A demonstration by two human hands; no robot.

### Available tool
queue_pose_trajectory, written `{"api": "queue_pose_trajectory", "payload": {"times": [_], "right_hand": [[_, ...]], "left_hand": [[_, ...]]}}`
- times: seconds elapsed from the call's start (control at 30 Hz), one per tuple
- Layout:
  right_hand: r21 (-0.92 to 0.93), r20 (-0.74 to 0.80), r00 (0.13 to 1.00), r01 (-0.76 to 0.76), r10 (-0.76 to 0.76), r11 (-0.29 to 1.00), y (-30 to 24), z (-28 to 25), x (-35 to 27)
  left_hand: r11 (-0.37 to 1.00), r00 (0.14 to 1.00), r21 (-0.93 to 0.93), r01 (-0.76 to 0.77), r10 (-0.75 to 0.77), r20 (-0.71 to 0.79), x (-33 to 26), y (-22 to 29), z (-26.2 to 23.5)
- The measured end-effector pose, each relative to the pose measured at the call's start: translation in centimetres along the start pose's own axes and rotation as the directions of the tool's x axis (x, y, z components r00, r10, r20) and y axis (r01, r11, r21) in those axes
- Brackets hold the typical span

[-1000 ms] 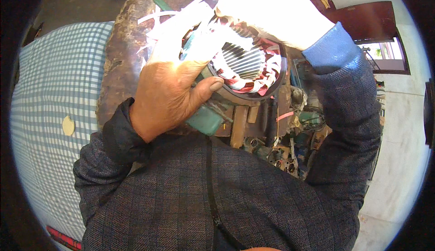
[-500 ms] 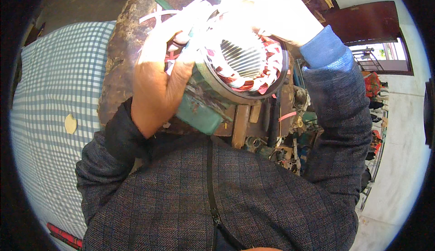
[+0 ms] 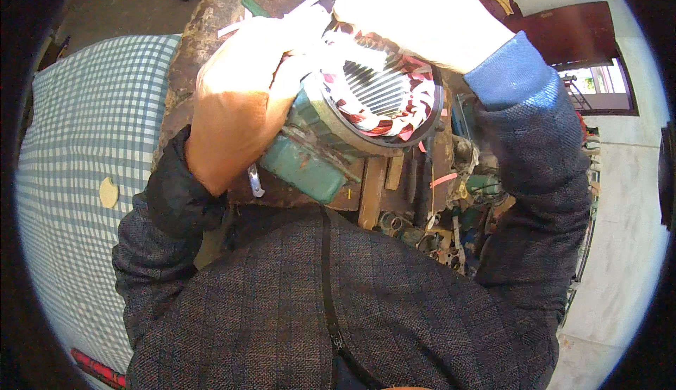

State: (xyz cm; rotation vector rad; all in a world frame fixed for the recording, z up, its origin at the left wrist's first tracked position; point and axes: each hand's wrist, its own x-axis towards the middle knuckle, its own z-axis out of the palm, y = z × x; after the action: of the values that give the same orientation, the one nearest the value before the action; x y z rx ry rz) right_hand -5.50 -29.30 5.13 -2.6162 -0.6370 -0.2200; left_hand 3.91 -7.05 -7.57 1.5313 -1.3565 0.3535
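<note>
Motor stator (image 3: 366,119), a round green-painted metal housing with a slotted steel core, copper-red windings and white and pink paper strips in its slots, lies tilted on a worn, dark wooden workbench (image 3: 190,52), with its open end turned up toward the camera. At the far left, a blue and white checked cloth (image 3: 77,150) covers the surface beside the bench, and a small round pale disc (image 3: 108,193) lies on it. Next comes the left hand (image 3: 236,101), which rests against the left side of the green housing. Its fingers (image 3: 299,38) are curled over the upper left rim of the stator and touch the white paper strips there; the strong light makes it impossible to tell whether they pinch one strip or only press on it. At the centre, the steel slots and the windings are in full view. To the right, the right hand (image 3: 415,13) lies over the upper rim of the stator, in very bright light. Its fingers are bent downward onto the windings and strips, but I cannot tell if they are closed on something. Below the stator stand short wooden blocks (image 3: 373,193), and further right lies a heap of small metal parts and wires (image 3: 451,221).
</note>
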Motion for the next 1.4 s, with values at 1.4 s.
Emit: {"api": "queue_pose_trajectory", "payload": {"times": [1.4], "right_hand": [[-0.748,-0.157,0.974,-0.225,0.163,0.624,-3.7,0.5,-4.2]], "left_hand": [[0.937,0.799,-0.31,0.162,0.06,0.599,7.8,-4.1,-1.9]]}}
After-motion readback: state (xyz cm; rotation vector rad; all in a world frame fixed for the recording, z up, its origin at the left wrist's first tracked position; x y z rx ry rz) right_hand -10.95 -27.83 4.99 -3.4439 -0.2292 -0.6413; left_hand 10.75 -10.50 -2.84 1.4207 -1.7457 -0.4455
